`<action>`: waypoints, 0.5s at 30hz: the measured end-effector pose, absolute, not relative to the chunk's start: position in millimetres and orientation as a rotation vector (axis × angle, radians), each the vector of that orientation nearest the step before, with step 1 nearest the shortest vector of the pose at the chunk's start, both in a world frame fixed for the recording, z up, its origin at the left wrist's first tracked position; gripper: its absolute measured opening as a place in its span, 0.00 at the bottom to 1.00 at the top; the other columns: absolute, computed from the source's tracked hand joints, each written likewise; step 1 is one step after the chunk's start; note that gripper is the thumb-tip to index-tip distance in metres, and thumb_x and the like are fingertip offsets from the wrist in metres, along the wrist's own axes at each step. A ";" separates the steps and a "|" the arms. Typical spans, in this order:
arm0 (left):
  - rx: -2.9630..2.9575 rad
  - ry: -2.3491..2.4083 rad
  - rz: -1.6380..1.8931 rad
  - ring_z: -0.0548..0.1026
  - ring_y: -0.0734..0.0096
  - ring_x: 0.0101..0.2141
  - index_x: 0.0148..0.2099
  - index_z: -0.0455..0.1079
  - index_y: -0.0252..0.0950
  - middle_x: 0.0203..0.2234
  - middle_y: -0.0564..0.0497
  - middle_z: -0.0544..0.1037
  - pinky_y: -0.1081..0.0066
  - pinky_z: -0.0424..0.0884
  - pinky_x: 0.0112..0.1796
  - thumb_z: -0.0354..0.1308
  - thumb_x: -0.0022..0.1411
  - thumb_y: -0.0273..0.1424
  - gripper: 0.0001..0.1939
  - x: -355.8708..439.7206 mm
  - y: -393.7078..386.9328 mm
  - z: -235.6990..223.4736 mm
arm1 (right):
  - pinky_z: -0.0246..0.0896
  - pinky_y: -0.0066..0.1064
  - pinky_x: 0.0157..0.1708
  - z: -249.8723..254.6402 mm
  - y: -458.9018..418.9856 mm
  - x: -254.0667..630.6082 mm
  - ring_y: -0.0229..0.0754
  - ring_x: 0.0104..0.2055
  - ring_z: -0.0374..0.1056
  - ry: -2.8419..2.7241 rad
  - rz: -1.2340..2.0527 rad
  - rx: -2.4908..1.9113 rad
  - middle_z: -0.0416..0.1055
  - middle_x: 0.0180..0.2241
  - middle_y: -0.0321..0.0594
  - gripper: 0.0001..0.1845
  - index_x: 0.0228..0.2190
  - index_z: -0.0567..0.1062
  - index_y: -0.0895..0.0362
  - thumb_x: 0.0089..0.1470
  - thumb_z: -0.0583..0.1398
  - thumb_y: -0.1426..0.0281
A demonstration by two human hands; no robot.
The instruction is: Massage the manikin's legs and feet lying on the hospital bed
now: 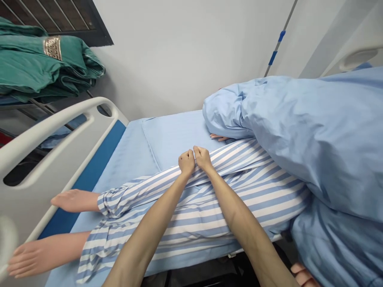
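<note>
My left hand [186, 162] and my right hand [202, 158] are closed into fists side by side, the thumb sides nearly touching. Both are at the far leg of the blue-and-white striped trousers [239, 195], around knee height. Whether cloth is pinched inside the fingers is hidden. The trousers are on a lying figure that looks like a manikin, with two bare feet, the far foot [74, 200] and the near foot [48, 254], pointing left. A light blue quilt [311, 131] is bunched over the upper body.
The figure lies on a bed with a light blue sheet [176, 133]. A white-and-blue footboard [86, 155] stands at the left. Folded green cloth [68, 65] is piled beyond it. A pole with blue clamps [277, 50] stands by the wall. The figure's fingers [303, 275] show lower right.
</note>
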State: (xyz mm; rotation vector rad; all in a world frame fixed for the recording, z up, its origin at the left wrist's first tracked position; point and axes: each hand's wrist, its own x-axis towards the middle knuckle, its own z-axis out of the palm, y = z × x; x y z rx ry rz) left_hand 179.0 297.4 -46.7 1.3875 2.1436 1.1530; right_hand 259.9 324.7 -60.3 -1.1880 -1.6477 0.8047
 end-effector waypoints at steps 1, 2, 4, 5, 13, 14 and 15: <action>1.387 2.110 1.195 0.64 0.71 0.23 0.19 0.58 0.39 0.16 0.52 0.67 0.69 0.54 0.29 0.47 0.69 0.32 0.24 183.2 300.6 -42.9 | 0.50 0.30 0.29 -60.0 326.4 260.8 0.38 0.25 0.57 -1.604 0.845 -1.144 0.62 0.19 0.33 0.26 0.18 0.62 0.53 0.66 0.48 0.58; 1.379 2.075 1.240 0.65 0.71 0.23 0.19 0.59 0.39 0.17 0.53 0.67 0.69 0.55 0.29 0.47 0.70 0.32 0.24 187.8 303.3 -40.1 | 0.51 0.30 0.29 -59.8 328.0 261.8 0.38 0.25 0.57 -1.565 0.882 -1.103 0.62 0.19 0.33 0.26 0.19 0.62 0.53 0.66 0.47 0.56; 1.319 2.019 1.311 0.65 0.72 0.23 0.20 0.60 0.38 0.17 0.53 0.68 0.70 0.55 0.28 0.46 0.70 0.32 0.24 197.1 306.4 -38.7 | 0.52 0.29 0.28 -59.8 330.8 263.8 0.37 0.25 0.56 -1.498 0.939 -1.057 0.60 0.19 0.33 0.27 0.19 0.61 0.53 0.65 0.47 0.53; 1.276 2.011 1.328 0.65 0.72 0.23 0.20 0.61 0.38 0.17 0.53 0.69 0.71 0.55 0.28 0.45 0.70 0.32 0.24 201.2 306.4 -40.2 | 0.51 0.29 0.28 -60.0 331.8 264.5 0.37 0.25 0.55 -1.471 0.961 -1.054 0.58 0.18 0.32 0.27 0.18 0.60 0.53 0.64 0.48 0.52; 1.231 2.142 1.250 0.66 0.72 0.24 0.24 0.69 0.38 0.21 0.51 0.74 0.71 0.54 0.29 0.44 0.72 0.34 0.24 209.0 299.8 -55.6 | 0.51 0.29 0.27 -42.4 328.9 264.7 0.38 0.25 0.58 -1.614 0.851 -1.305 0.62 0.18 0.34 0.27 0.17 0.62 0.54 0.67 0.48 0.58; 1.232 2.145 1.239 0.67 0.72 0.25 0.25 0.70 0.38 0.22 0.50 0.75 0.71 0.55 0.29 0.45 0.72 0.34 0.23 208.3 300.4 -55.2 | 0.53 0.29 0.29 -35.5 328.0 266.1 0.39 0.27 0.62 -1.732 0.770 -1.384 0.67 0.20 0.36 0.26 0.19 0.67 0.55 0.67 0.48 0.60; 1.236 2.145 1.228 0.67 0.72 0.25 0.26 0.70 0.38 0.23 0.50 0.75 0.71 0.55 0.29 0.46 0.71 0.33 0.21 207.7 301.1 -54.7 | 0.55 0.30 0.32 -28.4 327.1 268.0 0.41 0.30 0.66 -1.869 0.669 -1.452 0.71 0.23 0.39 0.24 0.22 0.71 0.55 0.67 0.50 0.62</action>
